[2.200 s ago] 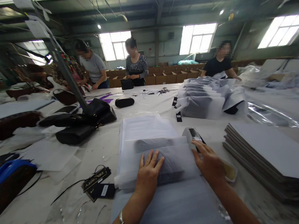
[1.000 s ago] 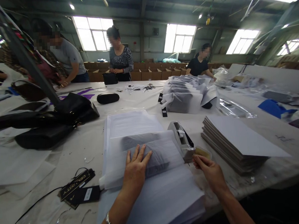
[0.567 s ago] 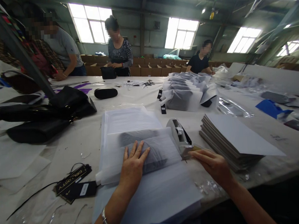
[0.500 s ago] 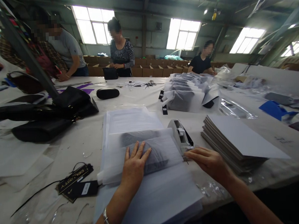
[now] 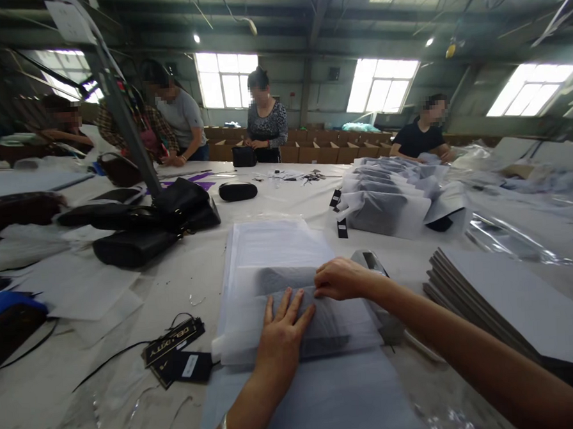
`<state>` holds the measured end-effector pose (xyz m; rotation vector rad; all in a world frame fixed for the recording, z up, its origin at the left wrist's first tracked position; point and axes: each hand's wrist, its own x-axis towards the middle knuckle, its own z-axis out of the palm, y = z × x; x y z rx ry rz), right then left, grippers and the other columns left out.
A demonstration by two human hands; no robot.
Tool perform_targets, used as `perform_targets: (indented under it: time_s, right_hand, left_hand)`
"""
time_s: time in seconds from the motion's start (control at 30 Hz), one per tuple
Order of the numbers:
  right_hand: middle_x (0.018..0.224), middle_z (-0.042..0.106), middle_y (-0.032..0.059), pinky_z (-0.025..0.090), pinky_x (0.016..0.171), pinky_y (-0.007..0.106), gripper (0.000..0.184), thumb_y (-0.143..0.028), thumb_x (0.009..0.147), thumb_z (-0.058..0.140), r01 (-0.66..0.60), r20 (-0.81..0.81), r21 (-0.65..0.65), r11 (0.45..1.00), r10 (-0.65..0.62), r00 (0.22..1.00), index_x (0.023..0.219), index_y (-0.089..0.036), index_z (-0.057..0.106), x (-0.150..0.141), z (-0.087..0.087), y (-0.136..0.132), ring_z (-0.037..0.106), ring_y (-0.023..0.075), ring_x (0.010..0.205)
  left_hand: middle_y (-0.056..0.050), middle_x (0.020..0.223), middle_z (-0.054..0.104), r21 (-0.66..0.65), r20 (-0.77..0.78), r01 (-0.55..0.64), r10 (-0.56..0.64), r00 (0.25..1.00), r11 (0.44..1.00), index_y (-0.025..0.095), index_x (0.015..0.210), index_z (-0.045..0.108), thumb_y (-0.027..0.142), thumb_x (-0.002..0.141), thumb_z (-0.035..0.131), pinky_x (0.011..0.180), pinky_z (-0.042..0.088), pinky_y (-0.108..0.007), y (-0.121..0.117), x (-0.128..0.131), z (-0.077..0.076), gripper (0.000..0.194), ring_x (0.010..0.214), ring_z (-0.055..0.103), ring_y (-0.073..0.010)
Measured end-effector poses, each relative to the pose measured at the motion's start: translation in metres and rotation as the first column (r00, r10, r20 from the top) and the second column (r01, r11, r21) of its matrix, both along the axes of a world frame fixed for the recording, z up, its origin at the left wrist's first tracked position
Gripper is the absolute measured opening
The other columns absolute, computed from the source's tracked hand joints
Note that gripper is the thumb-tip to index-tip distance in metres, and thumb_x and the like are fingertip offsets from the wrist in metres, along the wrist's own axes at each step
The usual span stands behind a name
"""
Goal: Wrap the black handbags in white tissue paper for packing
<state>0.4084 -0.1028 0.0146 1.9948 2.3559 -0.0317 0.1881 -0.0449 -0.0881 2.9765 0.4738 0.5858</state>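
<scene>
A dark, flat item [image 5: 283, 279] lies wrapped in thin white translucent paper [image 5: 349, 304] in front of me. My left hand [image 5: 283, 333] rests flat on the wrapping with its fingers spread. At the upper right of the bundle, my right hand [image 5: 338, 279] is pinched closed against the paper; the small strip of tape between its fingertips is mostly hidden. A grey tape dispenser [image 5: 369, 261] stands just behind my right forearm, partly covered by it. Beneath the bundle is a stack of white paper sheets [image 5: 273, 237].
Grey boards [image 5: 516, 292] are stacked on the right. Paper-wrapped bags [image 5: 386, 199] stand in a row behind. Black bags [image 5: 139, 241] lie at left, and black hang tags [image 5: 178, 354] lie nearer me. Several co-workers stand beyond the table, one with a black bag [image 5: 244, 156].
My right hand has moved from the tape dispenser leftward onto the wrapped bundle. My left hand stays on the paper. The view has turned left.
</scene>
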Motion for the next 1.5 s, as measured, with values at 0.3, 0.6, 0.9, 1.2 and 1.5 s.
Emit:
perform_targets:
  time_s: [0.3,0.6,0.9,1.2,1.5]
  right_hand:
    - [0.073,0.073,0.0067,0.039,0.059,0.027,0.040,-0.063,0.074,0.072,0.287,0.069,0.089,0.954,-0.293,0.954,0.087,-0.025,0.073,0.020,-0.001,0.006,0.067,0.0238,0.072]
    - [0.117,0.068,0.0116,0.046,0.096,0.044,0.035,-0.046,0.090,0.052,0.720,-0.247,0.415,0.557,-0.692,0.678,0.106,-0.020,0.069,0.053,-0.039,-0.119,0.062,0.0287,0.110]
    - [0.130,0.063,0.0122,0.054,0.089,0.041,0.043,-0.059,0.078,0.065,0.947,-0.846,0.001,0.320,-0.505,0.172,0.084,-0.019,0.079,0.027,-0.083,-0.167,0.064,0.0324,0.111]
    - [0.129,0.064,0.0067,0.052,0.099,0.038,0.035,-0.050,0.072,0.077,0.989,-0.984,-0.003,0.148,-0.175,0.024,0.094,-0.022,0.078,-0.035,-0.069,-0.175,0.062,0.0288,0.115]
    - [0.076,0.075,0.0052,0.061,0.065,0.030,0.041,-0.048,0.058,0.087,0.938,-0.954,-0.301,0.174,-0.042,-0.298,0.085,-0.018,0.078,-0.031,-0.125,-0.194,0.069,0.0199,0.067]
  left_hand:
    - [-0.004,0.156,0.035,-0.018,-0.001,0.003,-0.003,1.000,1.000,0.035,0.140,0.050,0.006,0.094,0.044,0.113,0.031,-0.061,0.002,0.001,0.003,0.055,0.144,0.031,-0.0305]
    - [-0.001,0.156,0.035,-0.034,-0.002,-0.002,0.002,1.000,0.999,0.035,0.140,0.050,0.002,0.091,0.042,0.115,0.029,-0.058,0.001,-0.001,0.002,0.060,0.145,0.029,-0.0276]
    - [0.001,0.156,0.036,-0.013,0.013,-0.003,0.003,1.000,1.000,0.035,0.139,0.051,0.000,0.089,0.040,0.115,0.029,-0.057,0.001,-0.001,0.002,0.062,0.145,0.030,-0.0267]
    - [0.001,0.155,0.037,-0.013,0.010,-0.008,0.008,1.000,1.000,0.035,0.139,0.052,0.001,0.090,0.040,0.115,0.029,-0.056,0.000,-0.002,0.004,0.060,0.145,0.030,-0.0264]
    - [0.001,0.156,0.036,-0.026,0.010,-0.005,0.005,1.000,1.000,0.035,0.139,0.051,0.000,0.089,0.041,0.116,0.028,-0.056,0.001,-0.002,0.003,0.062,0.145,0.030,-0.0260]
